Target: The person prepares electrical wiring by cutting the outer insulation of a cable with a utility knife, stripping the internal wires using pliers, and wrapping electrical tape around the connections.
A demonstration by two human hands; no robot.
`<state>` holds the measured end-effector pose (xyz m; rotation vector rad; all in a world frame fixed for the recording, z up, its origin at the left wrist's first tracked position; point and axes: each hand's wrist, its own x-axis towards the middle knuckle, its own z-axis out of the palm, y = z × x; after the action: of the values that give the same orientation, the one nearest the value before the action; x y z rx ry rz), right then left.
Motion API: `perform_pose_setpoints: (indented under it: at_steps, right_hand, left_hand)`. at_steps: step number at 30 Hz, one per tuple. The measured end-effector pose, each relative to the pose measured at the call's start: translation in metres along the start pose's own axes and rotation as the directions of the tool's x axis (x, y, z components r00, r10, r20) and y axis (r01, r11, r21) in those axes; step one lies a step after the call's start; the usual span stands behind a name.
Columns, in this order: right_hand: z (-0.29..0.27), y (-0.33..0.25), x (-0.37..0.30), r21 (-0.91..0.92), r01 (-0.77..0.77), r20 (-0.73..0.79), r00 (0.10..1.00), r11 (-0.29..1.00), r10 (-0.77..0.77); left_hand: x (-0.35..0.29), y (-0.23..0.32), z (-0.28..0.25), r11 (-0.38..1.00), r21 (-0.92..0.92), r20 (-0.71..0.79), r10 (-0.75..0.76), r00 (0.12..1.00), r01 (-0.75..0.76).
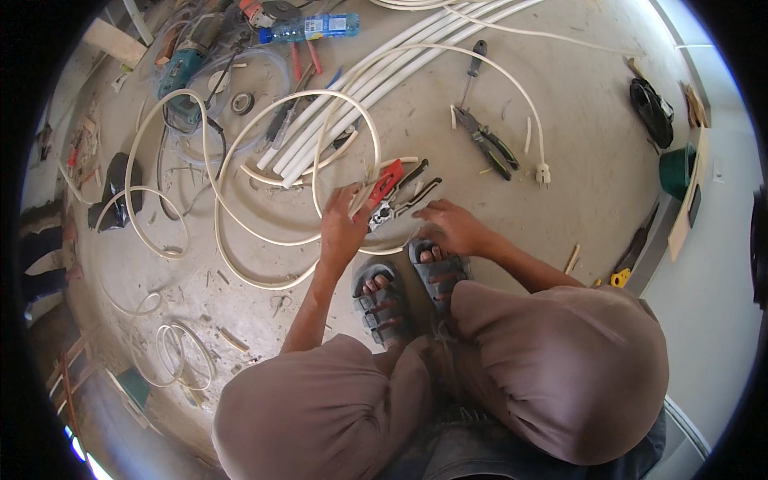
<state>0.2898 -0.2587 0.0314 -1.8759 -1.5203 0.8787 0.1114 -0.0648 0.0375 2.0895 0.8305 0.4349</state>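
Note:
My left hand (344,226) is closed around the near end of a flat red tool (388,181); its exact kind is unclear. A pale cable runs up beside those fingers. Right next to the red tool lies a wire stripper (382,214) with a metal head and dark handles spread apart. My right hand (456,229) hovers by the lower handle, its fingers bent and apart, with nothing visible in them. Both hands are above the floor just beyond my sandals (440,276). Large loops of cream cable (228,232) spread to the left of my left hand.
White conduit pipes (352,104) lie beyond my hands. Pliers (486,144), a screwdriver (475,68) and a cable plug (543,174) are to the right. At the far left are a teal power tool (182,72), a water bottle (308,29) and a tape roll (242,103). A saw (632,254) rests by the right wall.

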Motion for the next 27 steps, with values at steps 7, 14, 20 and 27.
perform_pose_setpoints:
  at_steps: [7, 14, 20, 27]
  right_hand:
    - [0.005, -0.013, 0.009, 0.196, 0.002, 0.199, 0.979, 0.981, -0.041]
    - [-0.043, -0.068, 0.045, 0.192, 0.297, -0.189, 0.946, 0.935, -0.261]
    - [-0.059, -0.073, 0.069, 0.428, 0.104, 0.015, 0.992, 0.898, -0.122]
    - [-0.054, -0.070, 0.079, 0.363, 0.232, -0.066, 0.972, 0.902, -0.224]
  left_hand:
    - [-0.001, 0.006, -0.011, 0.994, -0.080, 0.055, -0.065, 0.996, 0.070]
    - [-0.019, 0.031, -0.046, 0.876, -0.305, 0.326, -0.272, 0.906, 0.373]
    - [-0.024, 0.044, -0.049, 0.753, -0.512, 0.365, -0.245, 0.898, 0.413]
    - [-0.026, 0.047, -0.052, 0.708, -0.612, 0.361, -0.145, 0.921, 0.351]
